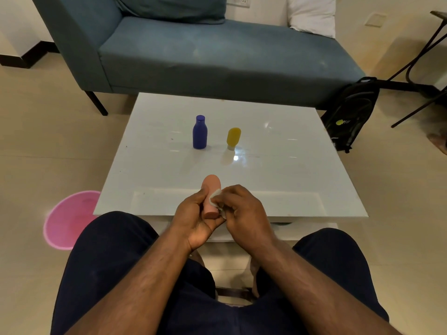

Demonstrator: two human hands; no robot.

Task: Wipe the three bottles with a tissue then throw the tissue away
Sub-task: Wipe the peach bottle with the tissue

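Both hands are working a pink bottle over the table's near edge, above the lap.

The left hand (pixel 196 215) is curling its fingers and thumb around the pink bottle (pixel 211 194), holding it upright and off the table (pixel 302 170), probably so every side is reachable. The right hand (pixel 238 209) is pinching a white tissue (pixel 216 197) and pressing it against the bottle's right side, its fingers bent tight around the wad. The blue bottle (pixel 199 132) and yellow bottle (pixel 233 138) are standing side by side near the table's middle, well apart from the hands, likely waiting their turn or already wiped; I cannot tell which. A pink bin (pixel 69 220) is sitting on the floor by the near left corner, seemingly for the tissue.
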